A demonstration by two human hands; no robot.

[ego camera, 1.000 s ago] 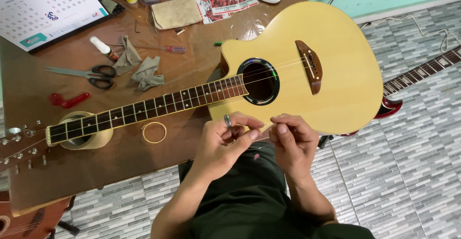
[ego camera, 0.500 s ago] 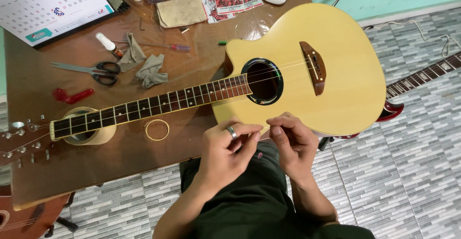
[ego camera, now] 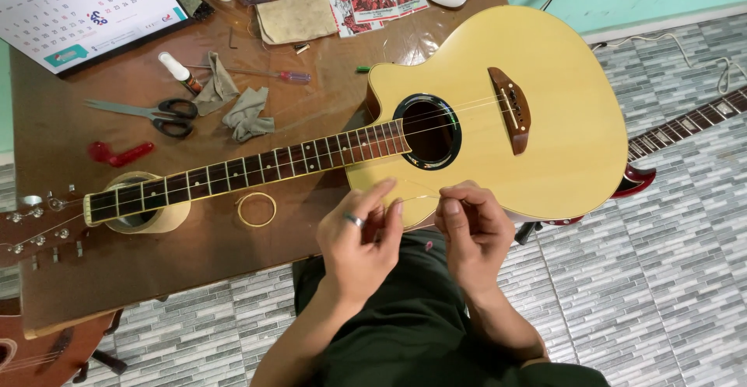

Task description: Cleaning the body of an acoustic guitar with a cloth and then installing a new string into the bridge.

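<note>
Both hands pinch a thin guitar string at six o'clock of the acoustic guitar: left hand, right hand; few strings fitted.

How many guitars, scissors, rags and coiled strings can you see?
Guitars: 3, the pale yellow acoustic guitar, a red guitar behind it, a brown guitar at the corner.
Black-handled scissors: 1
Grey crumpled rags: 2
Coiled wire string: 1
Total: 7

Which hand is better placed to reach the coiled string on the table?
Left, probably. The left hand sits nearer the coiled string, beside the guitar neck; the right hand is farther, by the guitar body.
</note>
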